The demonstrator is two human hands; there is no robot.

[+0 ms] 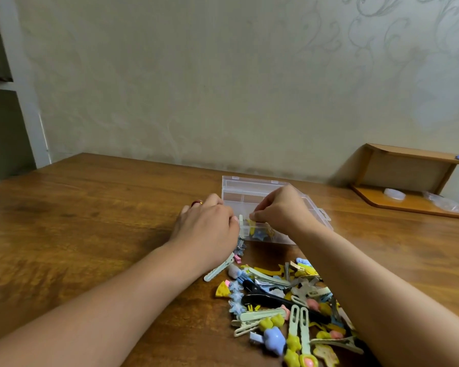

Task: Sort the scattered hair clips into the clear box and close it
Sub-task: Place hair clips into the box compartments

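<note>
1. While the right hand [278,210] pinches a yellow clip [250,224] over the clear box [252,193], it looks ready to drop it in.
2. The left hand [210,223] holds a pale green clip [241,221] at the box's near edge, likely steadying it.
3. The pile of clips [289,300] waits nearer on the table [90,207].

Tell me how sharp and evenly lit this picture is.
Head view: soft, even light with no harsh glare; wide-angle bending bows the brown wooden table edge; both hands, left hand and right hand, look slightly smeared; the clear plastic box reads faint against the wall.
</note>
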